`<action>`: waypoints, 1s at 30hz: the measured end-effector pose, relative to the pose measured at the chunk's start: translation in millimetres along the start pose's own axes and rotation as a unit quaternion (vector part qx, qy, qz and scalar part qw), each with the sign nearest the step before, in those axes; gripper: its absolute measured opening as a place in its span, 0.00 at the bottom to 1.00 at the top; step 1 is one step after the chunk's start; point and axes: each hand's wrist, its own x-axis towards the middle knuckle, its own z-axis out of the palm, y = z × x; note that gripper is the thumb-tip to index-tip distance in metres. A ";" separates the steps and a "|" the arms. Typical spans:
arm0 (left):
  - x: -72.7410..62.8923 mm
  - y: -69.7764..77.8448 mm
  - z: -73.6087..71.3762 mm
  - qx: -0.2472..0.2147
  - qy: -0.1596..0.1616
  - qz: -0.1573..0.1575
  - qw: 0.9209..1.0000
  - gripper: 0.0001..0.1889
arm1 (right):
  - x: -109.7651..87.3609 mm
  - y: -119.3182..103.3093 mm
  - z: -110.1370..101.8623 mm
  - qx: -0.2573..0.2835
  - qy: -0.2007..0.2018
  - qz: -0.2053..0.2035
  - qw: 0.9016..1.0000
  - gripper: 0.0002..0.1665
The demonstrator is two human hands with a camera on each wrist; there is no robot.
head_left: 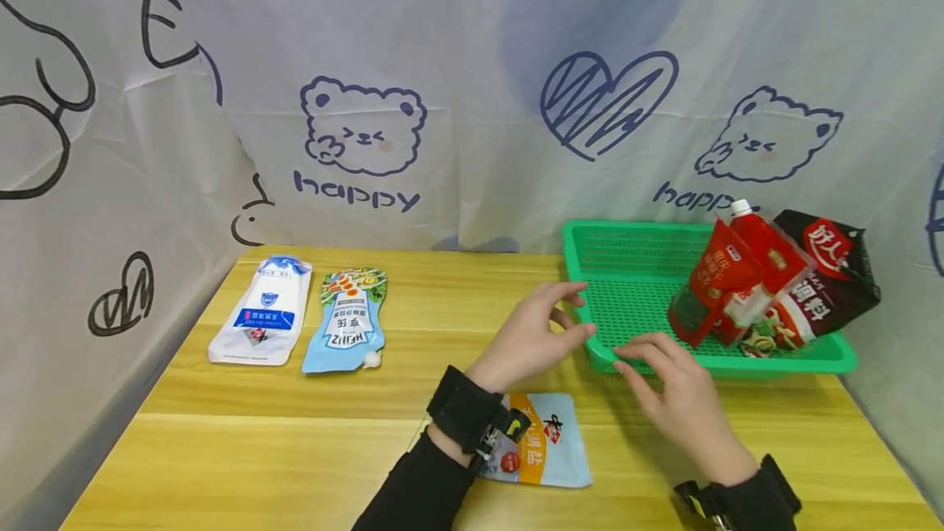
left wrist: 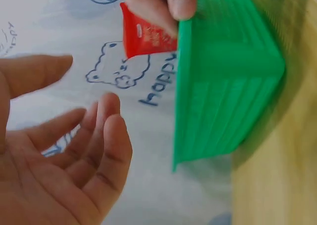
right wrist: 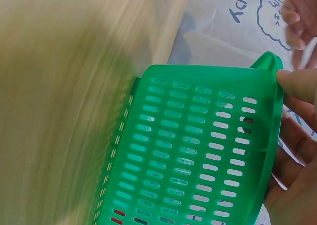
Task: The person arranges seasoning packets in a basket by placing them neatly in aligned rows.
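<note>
A green plastic basket sits at the right of the table. My right hand pinches its front rim near the left corner; in the right wrist view the thumb lies on one side of the rim and the fingers on the other. Beside the basket's left end is my left hand, fingers loosely bent and holding nothing. The left wrist view shows that hand apart from the basket wall. Inside the basket, at its right, lean a red pouch, a red pouch with a white cap and a black seasoning bag.
A light-blue and orange packet lies under my left wrist, partly covered. Farther left on the wooden table lie a white packet with a blue band and a light-blue spouted pouch. A printed cloth hangs behind.
</note>
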 end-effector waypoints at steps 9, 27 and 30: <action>-27.1 0.6 -35.4 0.137 -0.031 0.038 0.989 0.29 | -1.0 0.6 2.4 -0.002 0.001 -0.001 1.000 0.09; -83.4 -44.8 -57.1 0.321 -0.179 -0.095 0.925 0.51 | -1.8 1.3 0.2 -0.005 -0.005 0.009 1.000 0.32; -91.3 -49.8 -55.2 0.321 -0.188 -0.114 0.921 0.53 | -2.6 1.2 0.4 -0.006 -0.006 0.011 1.000 0.24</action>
